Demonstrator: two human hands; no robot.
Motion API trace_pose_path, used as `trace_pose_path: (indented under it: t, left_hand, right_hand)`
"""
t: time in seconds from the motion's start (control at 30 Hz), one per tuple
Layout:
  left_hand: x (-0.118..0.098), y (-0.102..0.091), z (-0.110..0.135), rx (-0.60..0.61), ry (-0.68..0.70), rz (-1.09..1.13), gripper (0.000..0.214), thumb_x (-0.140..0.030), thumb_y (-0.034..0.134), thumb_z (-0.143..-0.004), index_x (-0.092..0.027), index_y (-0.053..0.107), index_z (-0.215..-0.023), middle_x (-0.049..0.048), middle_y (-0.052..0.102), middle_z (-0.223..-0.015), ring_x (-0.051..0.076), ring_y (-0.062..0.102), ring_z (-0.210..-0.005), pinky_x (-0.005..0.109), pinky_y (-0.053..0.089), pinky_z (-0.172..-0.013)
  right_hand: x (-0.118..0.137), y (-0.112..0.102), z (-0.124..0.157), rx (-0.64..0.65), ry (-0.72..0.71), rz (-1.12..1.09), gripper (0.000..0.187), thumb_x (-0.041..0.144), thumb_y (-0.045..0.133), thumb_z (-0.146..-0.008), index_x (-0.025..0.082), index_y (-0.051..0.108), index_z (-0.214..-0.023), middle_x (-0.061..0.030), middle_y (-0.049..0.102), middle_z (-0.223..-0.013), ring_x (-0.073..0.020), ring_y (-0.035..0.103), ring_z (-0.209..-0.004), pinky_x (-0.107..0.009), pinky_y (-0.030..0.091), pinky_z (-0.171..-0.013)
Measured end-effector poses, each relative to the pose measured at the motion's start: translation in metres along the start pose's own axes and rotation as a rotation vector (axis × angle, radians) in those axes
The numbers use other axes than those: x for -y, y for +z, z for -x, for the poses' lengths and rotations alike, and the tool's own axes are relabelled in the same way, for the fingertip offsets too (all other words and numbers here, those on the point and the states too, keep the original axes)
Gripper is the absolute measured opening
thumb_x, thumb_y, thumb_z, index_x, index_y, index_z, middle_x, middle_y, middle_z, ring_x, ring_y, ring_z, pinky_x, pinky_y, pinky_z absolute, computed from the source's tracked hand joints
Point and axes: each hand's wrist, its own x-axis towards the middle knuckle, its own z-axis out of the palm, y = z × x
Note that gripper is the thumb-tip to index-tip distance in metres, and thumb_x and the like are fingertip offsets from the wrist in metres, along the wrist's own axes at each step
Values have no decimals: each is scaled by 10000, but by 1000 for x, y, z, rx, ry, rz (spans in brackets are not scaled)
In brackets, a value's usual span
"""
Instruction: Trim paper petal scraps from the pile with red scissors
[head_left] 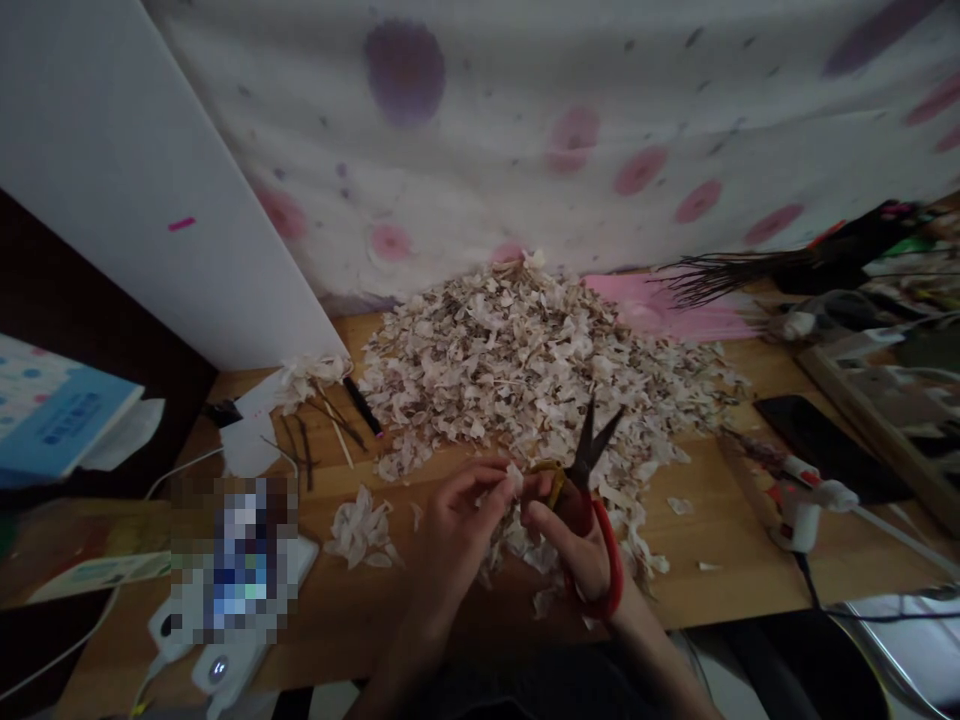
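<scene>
Wooden tabletop (pixel 697 535) before a spotted curtain (pixel 510 190): a heap of pale flakes (pixel 495 370) blocks the centre, a white corded device (pixel 799 510) the right; bare tabletop reaches the front edge between them. Before the heap, my left hand (pixel 465 510) pinches a pale scrap (pixel 514 478); my right hand (pixel 577 550) curls round spread scissors (pixel 583 468).

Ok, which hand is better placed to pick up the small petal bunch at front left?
Probably the left hand: it is nearer the small petal bunch and seems to pinch only a pale petal, while the right hand carries the red-handled scissors.
</scene>
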Motion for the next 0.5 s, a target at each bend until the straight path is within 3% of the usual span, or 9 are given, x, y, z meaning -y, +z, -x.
trace_pose_path:
  t: [0.17, 0.5]
  left_hand:
    - [-2, 2, 5, -4, 53, -176, 156, -309, 692, -824, -201, 689, -711, 3, 643, -717, 157, 608, -735, 256, 468, -718]
    - [-5, 8, 6, 40, -11, -55, 182, -336, 694, -808, -203, 653, -691, -7, 637, -688, 149, 597, -711, 247, 463, -691]
  right_hand:
    - [11, 4, -5, -10, 33, -134, 401, 510, 704, -832, 253, 405, -764, 36, 500, -673, -151, 497, -590, -268, 449, -566]
    - [14, 2, -7, -11, 20, -122, 393, 520, 730, -805, 245, 456, -743, 13, 538, -697, -174, 526, -653, -290, 479, -617]
